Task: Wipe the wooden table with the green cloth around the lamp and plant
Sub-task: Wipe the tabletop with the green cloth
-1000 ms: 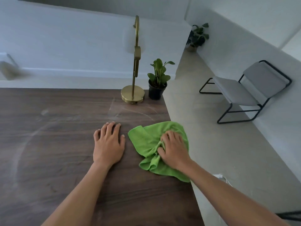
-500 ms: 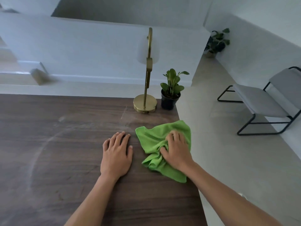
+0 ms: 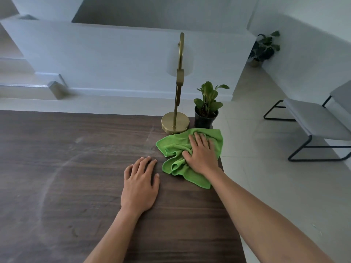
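**Cloth being pushed up to the lamp base and plant pot**

The right hand point(image 3: 202, 155) is being pressed flat, fingers spread, on the green cloth point(image 3: 182, 149), with a fold of fabric being bunched under the thumb. The left hand point(image 3: 140, 185) is being rested palm-down and empty on the wooden table point(image 3: 76, 168), fingers loosely apart, just beside the cloth's near-left edge.

Compared with a second ago, the cloth is being carried away from the person toward the far right corner: it was well short of the lamp then, and its far edge is now being brought right up against the brass base of the lamp point(image 3: 175, 122) and just in front of the plant point(image 3: 206, 114) in its black pot; actual contact cannot be told. The left hand is being kept in much the same place.

This is being read as the wiping reaching the corner around the two objects. Pale dusty arcs are being left across the table to the left, so that area is being judged as not yet wiped.
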A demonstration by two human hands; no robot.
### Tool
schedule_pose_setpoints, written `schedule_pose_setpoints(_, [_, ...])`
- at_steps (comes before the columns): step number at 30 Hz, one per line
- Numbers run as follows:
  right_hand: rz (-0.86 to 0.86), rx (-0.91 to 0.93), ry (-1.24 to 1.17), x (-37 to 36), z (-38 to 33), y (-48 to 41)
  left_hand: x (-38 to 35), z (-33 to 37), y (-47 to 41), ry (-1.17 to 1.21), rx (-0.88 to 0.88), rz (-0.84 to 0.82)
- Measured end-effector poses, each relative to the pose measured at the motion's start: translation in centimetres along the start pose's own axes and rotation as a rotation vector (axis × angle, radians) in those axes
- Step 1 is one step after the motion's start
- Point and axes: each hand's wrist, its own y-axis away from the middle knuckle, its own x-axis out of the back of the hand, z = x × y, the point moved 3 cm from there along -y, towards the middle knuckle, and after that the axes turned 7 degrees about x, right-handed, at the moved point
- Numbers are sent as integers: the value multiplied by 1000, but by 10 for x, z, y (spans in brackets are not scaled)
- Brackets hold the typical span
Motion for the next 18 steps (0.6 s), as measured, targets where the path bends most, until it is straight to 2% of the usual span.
schedule_pose_setpoints(5, [156, 34, -40, 4, 2, -1, 1, 0, 0, -11, 8, -10])
schedule_pose_setpoints(9, [40, 15, 0, -2, -3, -11, 1, 1, 0, -16, 6, -7])
schedule_pose_setpoints(14, [124, 76, -88, 2, 3, -5, 2, 2, 0, -14, 3, -4])
schedule_pose_setpoints(18, [-16, -10, -25, -5, -2, -16, 3, 1, 0, -28, 7, -18])
